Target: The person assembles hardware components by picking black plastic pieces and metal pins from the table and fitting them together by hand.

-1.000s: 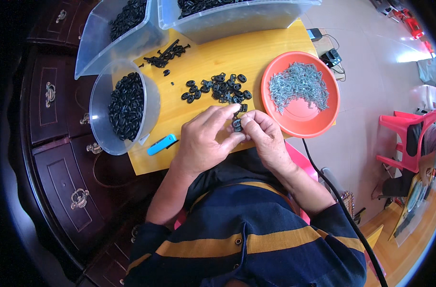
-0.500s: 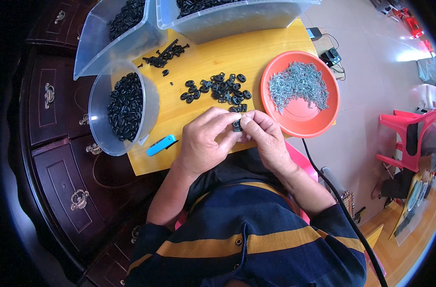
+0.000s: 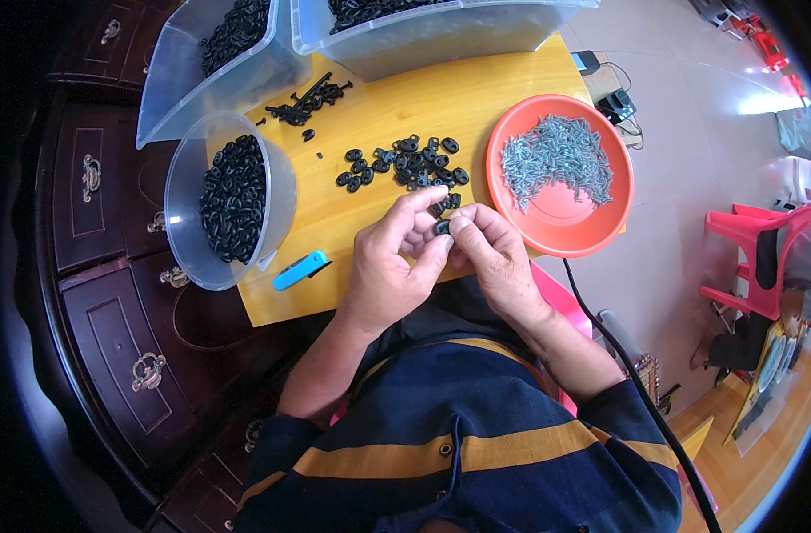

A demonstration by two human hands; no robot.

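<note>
Between my two hands, just over the table's near edge, is a small black plastic piece (image 3: 442,227). My right hand (image 3: 492,253) pinches it between thumb and fingers. My left hand (image 3: 389,262) touches its left side with the thumb tip, while the index finger is lifted off and the other fingers are curled behind. Beyond my fingertips lies a loose pile of small black plastic parts (image 3: 414,164), some oval with two holes. An orange-red round dish (image 3: 561,226) of small silvery screws (image 3: 556,155) stands right of my right hand.
A clear round tub (image 3: 281,191) of black oval parts stands at the left, near a blue-handled cutter (image 3: 300,270). Two clear bins (image 3: 219,93) of black parts are at the back. Black rod-like pieces (image 3: 309,102) lie before them. A black cable (image 3: 619,346) runs along the right.
My left index finger has lifted away from the black piece, and the left hand has opened somewhat. The right hand keeps its pinch in nearly the same place.
</note>
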